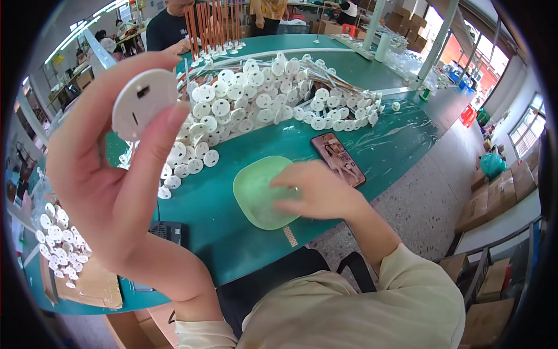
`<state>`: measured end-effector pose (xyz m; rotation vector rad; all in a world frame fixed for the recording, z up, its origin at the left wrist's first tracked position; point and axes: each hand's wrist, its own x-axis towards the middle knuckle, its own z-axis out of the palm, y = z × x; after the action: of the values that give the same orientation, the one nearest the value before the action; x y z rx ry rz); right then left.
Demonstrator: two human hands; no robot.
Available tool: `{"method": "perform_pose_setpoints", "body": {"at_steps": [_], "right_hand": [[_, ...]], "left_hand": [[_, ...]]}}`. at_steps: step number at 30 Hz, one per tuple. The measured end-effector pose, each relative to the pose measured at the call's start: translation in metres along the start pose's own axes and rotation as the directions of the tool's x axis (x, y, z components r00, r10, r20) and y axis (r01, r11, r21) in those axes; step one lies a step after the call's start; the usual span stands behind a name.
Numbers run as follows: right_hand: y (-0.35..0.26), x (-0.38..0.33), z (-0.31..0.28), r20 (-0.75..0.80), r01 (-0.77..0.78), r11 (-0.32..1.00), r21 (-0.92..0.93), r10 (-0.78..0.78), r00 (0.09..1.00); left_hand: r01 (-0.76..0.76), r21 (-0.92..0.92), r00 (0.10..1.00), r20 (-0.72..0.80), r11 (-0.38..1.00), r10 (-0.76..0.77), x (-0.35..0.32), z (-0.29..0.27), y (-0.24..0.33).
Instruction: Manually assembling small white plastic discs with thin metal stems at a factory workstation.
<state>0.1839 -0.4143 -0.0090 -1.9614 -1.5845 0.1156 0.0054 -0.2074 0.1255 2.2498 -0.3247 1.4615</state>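
Raised close at the upper left, my left hand pinches a white round disc between thumb and fingers. Two dark slots show on the disc's face, one wider and one thin. My right hand reaches over a shallow light-green bowl at the middle of the table. Its fingers are smeared by motion, so whether they hold anything is unclear. The bowl's contents are too blurred to make out. Just beyond the right hand lies a phone with its screen lit.
A large heap of white discs on rods spreads across the green table. More white discs lie at the left above cardboard. Upright brown rods stand at the back near a person. Cardboard boxes line the right wall.
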Motion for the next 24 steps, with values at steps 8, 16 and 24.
{"method": "perform_pose_setpoints", "body": {"at_steps": [8, 16, 24], "right_hand": [[-0.006, 0.025, 0.020, 0.405, 0.057, 0.932, -0.357, 0.099, 0.909], [-0.008, 0.046, 0.017, 0.370, 0.156, 0.922, -0.354, -0.015, 0.929], [-0.007, 0.051, 0.002, 0.337, 0.129, 0.970, -0.206, -0.054, 0.940]], "left_hand": [[-0.094, -0.035, 0.994, 0.052, 0.995, 0.096, 0.000, -0.017, 0.000], [-0.025, 0.070, 0.999, -0.045, 0.997, 0.028, 0.000, -0.015, 0.015], [0.020, 0.059, 0.999, -0.031, 0.998, -0.018, 0.001, -0.014, 0.017]]}}
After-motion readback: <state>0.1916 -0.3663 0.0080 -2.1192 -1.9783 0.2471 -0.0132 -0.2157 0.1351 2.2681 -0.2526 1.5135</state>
